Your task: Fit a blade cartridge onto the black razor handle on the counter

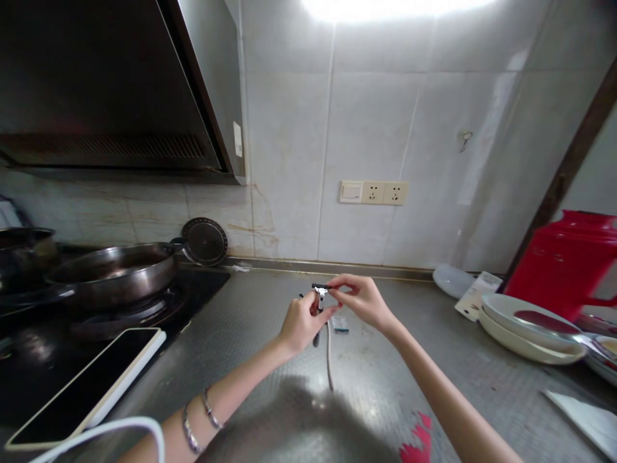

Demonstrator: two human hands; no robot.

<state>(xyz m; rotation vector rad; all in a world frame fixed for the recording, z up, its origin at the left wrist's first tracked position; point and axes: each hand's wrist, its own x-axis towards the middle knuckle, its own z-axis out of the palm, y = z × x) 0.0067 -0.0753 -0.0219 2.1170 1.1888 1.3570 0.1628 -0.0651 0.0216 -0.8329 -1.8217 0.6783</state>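
Above the middle of the counter, my two hands meet at a small T-shaped tool [321,291] with a black bar across its top and a silver-coloured head. My left hand [299,323] is closed around its lower part, and a dark handle-like end [316,339] shows below the fingers. With fingertips pinched, my right hand [362,301] grips the right end of the black bar. The tool's exact kind is too small to make out. A light grey cord [330,360] runs below the hands. Behind them lies a small clear packet [340,323], partly covered by my fingers.
On the left, a steel pan [116,273] sits on the black stove, with a phone [87,386] and white cable [120,423] nearer me. To the right are plates [530,341], a small white box [477,296] and a red container [559,263]. Sockets [373,192] are on the wall.
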